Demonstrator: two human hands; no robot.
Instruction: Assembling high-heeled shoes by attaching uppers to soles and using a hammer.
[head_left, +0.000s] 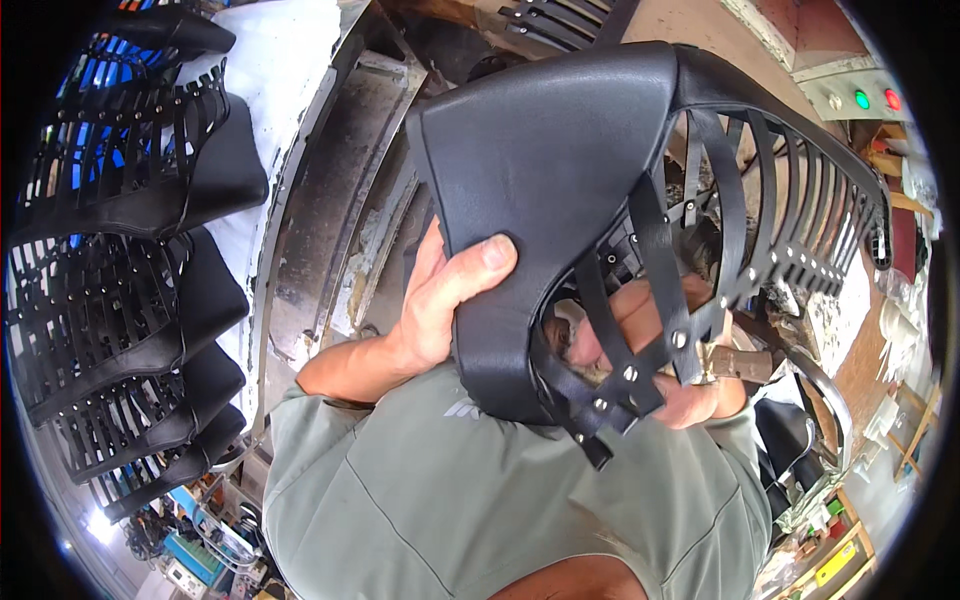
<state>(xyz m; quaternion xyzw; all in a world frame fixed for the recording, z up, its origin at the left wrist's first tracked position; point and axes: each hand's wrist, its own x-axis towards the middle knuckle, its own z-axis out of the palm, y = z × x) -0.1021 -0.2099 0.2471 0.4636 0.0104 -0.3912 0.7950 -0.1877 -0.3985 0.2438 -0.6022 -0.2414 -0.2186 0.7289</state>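
Observation:
A black leather shoe upper (560, 140) fills the middle of the view, tilted, with a smooth solid panel on its left and an open cage of riveted straps on its right. My left hand (450, 290) grips the panel's left edge, the thumb pressed flat on its face and the other fingers hidden behind. Behind the lower straps is my right hand (690, 402), its fingers curled and partly covered by the leather. Right beside it juts a short wooden piece (745, 363) with a pale metal band; the straps hide whether the hand holds it.
Several similar black strapped uppers (215, 285) stand in a row on a white surface (290, 60) at the left. Worn metal machine parts (330, 190) lie beyond my left arm. At the upper right is a control panel (845, 96) with green and red buttons. A curved metal bar (830, 400) rises at the right.

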